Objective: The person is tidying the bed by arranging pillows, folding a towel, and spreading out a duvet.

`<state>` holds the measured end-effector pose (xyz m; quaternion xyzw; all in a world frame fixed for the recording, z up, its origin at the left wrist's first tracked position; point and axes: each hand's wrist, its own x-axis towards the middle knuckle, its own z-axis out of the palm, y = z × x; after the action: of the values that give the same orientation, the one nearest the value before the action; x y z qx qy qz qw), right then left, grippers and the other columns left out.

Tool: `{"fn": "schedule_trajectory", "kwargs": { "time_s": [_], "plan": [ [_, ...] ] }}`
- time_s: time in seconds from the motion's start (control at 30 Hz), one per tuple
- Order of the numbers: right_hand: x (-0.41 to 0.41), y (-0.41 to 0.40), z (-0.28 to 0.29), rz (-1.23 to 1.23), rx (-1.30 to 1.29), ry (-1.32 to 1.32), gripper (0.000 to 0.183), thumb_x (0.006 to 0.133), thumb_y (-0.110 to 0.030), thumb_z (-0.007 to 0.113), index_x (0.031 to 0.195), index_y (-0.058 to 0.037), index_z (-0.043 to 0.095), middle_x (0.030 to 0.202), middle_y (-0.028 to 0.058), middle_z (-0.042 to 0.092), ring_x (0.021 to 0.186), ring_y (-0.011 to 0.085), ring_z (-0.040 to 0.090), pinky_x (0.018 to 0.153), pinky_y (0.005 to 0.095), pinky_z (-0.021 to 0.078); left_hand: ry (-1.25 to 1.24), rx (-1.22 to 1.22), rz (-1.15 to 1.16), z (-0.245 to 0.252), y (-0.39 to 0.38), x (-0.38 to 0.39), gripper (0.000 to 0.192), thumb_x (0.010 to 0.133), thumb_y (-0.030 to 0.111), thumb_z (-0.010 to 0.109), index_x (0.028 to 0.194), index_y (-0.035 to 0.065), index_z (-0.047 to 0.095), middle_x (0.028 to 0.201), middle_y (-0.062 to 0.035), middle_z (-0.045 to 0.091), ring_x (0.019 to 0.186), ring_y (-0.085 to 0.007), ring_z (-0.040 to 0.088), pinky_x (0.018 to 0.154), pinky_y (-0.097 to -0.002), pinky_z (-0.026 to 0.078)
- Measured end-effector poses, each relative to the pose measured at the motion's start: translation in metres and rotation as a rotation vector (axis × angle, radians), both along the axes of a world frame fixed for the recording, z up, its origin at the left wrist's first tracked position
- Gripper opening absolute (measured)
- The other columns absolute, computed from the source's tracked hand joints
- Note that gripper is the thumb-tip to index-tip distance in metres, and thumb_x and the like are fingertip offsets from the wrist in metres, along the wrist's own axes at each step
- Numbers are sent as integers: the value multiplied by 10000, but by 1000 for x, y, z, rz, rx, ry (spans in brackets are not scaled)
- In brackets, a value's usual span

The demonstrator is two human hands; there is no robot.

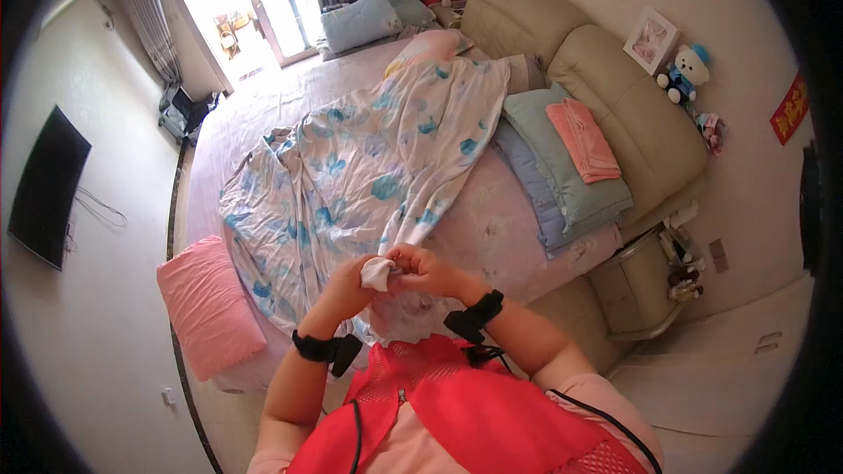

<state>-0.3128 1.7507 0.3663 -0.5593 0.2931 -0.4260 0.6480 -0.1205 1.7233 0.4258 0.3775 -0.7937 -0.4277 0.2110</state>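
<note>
A wrinkled white cover with teal and blue floral print (342, 178) lies spread over the bed. Near the bed's near edge, my left hand (351, 283) grips a bunched part of this fabric, and a white fold of cloth (376, 274) sticks out between my hands. Close beside it on the right, my right hand (421, 270) pinches the same bunched fabric with bent fingers. Both wrists wear black straps. The fingertips are partly hidden by the cloth and by each other.
The pink bed sheet (481, 237) shows around the cover. A pink pillow (209, 308) lies at the bed's left corner. Stacked pillows (573, 164) with a folded coral towel (583, 139) rest by the beige headboard (625, 105). A nightstand (625, 296) stands to the right.
</note>
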Motion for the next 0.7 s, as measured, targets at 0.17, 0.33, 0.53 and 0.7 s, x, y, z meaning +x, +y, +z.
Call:
{"fn": "schedule_trajectory", "kwargs": {
  "time_s": [0.17, 0.33, 0.53, 0.7],
  "plan": [
    [1, -10, -21, -106, -165, 167, 554, 679, -144, 785, 1146, -53, 502, 1089, 72, 569, 1010, 176, 558, 875, 307, 449, -57, -36, 85, 2, 12, 34, 348, 656, 7, 673, 1000, 26, 627, 875, -140, 660, 808, -240, 638, 707, -328, 480],
    [-9, -32, -79, -147, -462, 550, 558, 617, -229, 804, 1115, -99, 588, 1109, 117, 595, 1034, 274, 563, 891, 365, 439, 270, 19, 401, 39, 49, 68, 193, 785, 13, 602, 975, 1, 632, 838, -32, 636, 785, -126, 594, 683, -274, 478],
    [-31, -61, -139, -560, -198, 692, 197, 806, -195, 619, 978, -104, 655, 851, 102, 669, 811, 274, 639, 732, 359, 488, 80, -345, 595, 70, 77, 132, 177, 857, 78, 562, 1003, -9, 611, 940, -63, 619, 861, -132, 579, 729, -274, 470],
    [-11, -76, -79, -280, -69, 84, 166, 900, -149, 537, 937, -27, 644, 808, 26, 636, 751, 94, 567, 652, 253, 461, 625, 12, 903, 39, 69, 172, 354, 844, 50, 550, 1188, -23, 504, 1057, -71, 567, 941, -158, 551, 848, -269, 441]
  ]
}}
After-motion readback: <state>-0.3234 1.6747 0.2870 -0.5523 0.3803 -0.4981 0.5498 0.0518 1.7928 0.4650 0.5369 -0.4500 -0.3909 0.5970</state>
